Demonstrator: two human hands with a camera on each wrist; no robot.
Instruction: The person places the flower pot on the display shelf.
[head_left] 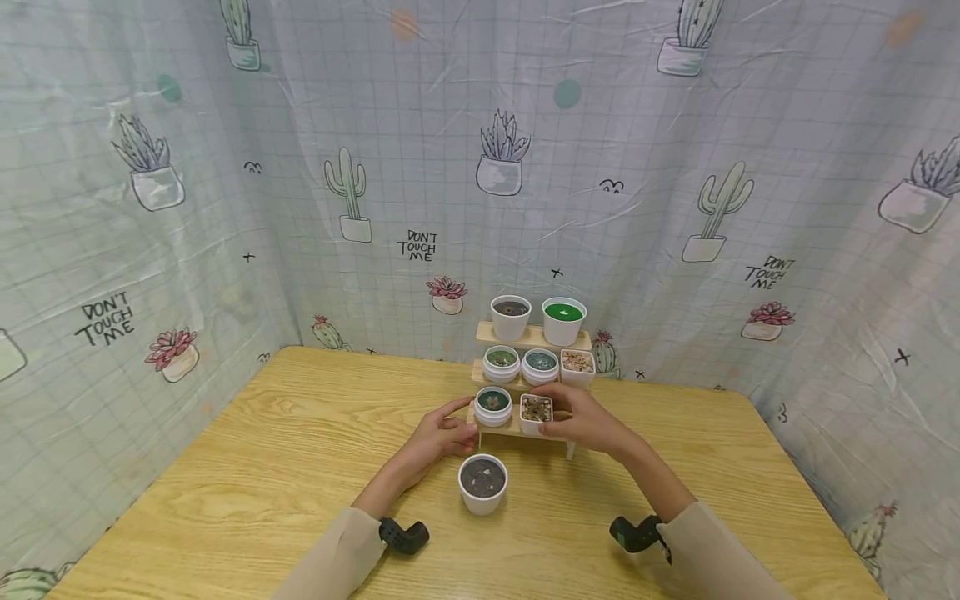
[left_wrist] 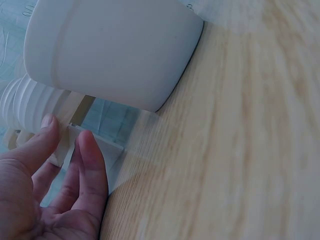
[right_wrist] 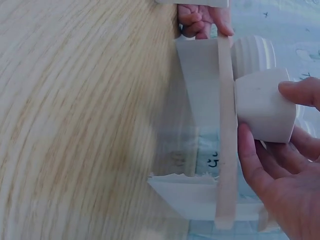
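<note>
A three-tier wooden plant stand [head_left: 510, 431] on white legs carries small white pots. At the right of its lowest shelf is a square white pot [head_left: 530, 426] with a pebbly top. My right hand [head_left: 588, 419] grips this pot between thumb and fingers; in the right wrist view the square pot [right_wrist: 265, 105] touches the shelf [right_wrist: 227, 150]. Beside it stands a round ribbed pot [head_left: 492, 414] with a dark green top. My left hand [head_left: 433, 437] holds the stand's left end, its thumb at the shelf edge by the ribbed pot [left_wrist: 40, 105] and its fingers around the leg.
A round white pot with a dark grey top [head_left: 482, 502] stands on the wooden table [head_left: 315, 433] in front of the stand. Two ribbed pots and a square pot [head_left: 577, 377] fill the middle shelf. Two taller cups [head_left: 562, 332] stand on top. A printed curtain [head_left: 420, 167] hangs behind.
</note>
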